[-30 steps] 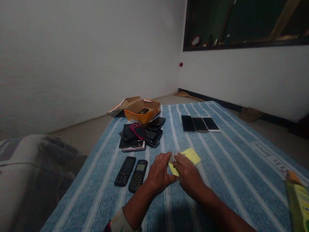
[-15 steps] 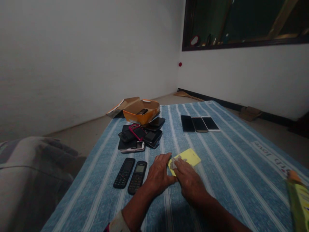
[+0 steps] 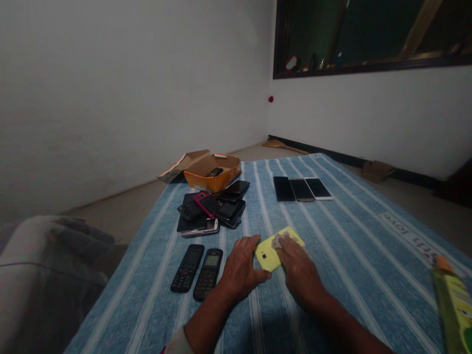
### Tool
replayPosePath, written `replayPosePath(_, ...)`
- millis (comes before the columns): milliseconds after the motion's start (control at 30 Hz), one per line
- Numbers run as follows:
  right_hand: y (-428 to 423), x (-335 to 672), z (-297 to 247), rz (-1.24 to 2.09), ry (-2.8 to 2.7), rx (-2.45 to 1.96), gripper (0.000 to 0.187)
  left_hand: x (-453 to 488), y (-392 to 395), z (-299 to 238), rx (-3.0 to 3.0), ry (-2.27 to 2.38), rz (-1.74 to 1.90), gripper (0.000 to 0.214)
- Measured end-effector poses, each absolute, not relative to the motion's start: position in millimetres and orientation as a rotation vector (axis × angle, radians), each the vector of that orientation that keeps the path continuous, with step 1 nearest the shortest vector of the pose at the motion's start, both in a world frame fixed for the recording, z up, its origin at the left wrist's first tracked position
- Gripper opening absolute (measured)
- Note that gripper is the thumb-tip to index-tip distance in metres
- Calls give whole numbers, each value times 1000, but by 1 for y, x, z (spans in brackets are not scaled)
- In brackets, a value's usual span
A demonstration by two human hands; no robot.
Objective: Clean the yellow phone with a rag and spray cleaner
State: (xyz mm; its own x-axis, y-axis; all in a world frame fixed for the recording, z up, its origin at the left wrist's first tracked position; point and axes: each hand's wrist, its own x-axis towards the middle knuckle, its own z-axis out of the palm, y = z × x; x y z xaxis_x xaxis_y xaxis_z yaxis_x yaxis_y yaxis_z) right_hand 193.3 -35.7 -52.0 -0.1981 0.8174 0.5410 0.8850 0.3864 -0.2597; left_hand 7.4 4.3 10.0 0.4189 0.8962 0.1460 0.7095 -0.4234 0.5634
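Observation:
A yellow phone (image 3: 268, 254) lies back side up on the striped cloth, its small dark camera square toward the left end. My left hand (image 3: 244, 263) holds that end, thumb at the near corner and fingers at the far one. Under the fingertips of my right hand (image 3: 298, 263), a small crumpled greyish cloth (image 3: 280, 239) is pressed onto the phone's back. Just left of my left hand lie two dark keypad phones, one (image 3: 188, 268) beside the other (image 3: 208, 274), face up.
Behind them is a pile of phones (image 3: 210, 211), before an open orange box (image 3: 212, 183) with a phone inside. Three phones (image 3: 303, 189) lie in a row at the back right. A yellow-green packet (image 3: 452, 305) is at the right edge of the blue striped cloth (image 3: 354, 275).
My right hand has slid the greyish cloth across the yellow phone, away from its left end toward the right. The camera square now shows. My left hand stays at its end.

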Motion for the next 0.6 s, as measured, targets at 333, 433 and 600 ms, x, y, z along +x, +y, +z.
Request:
replayPosePath(333,-25,198,-42,-168,-2032,-1475,45,7,5,11,2246,1365,614,81)
replayPosePath(433,-19,212,-43,-180,-1941,-1576,47,8,4,14,2234,1380,586,82)
replayPosePath(600,-25,200,-53,-200,-1981,-1486,51,7,2,10,2222,1407,603,82)
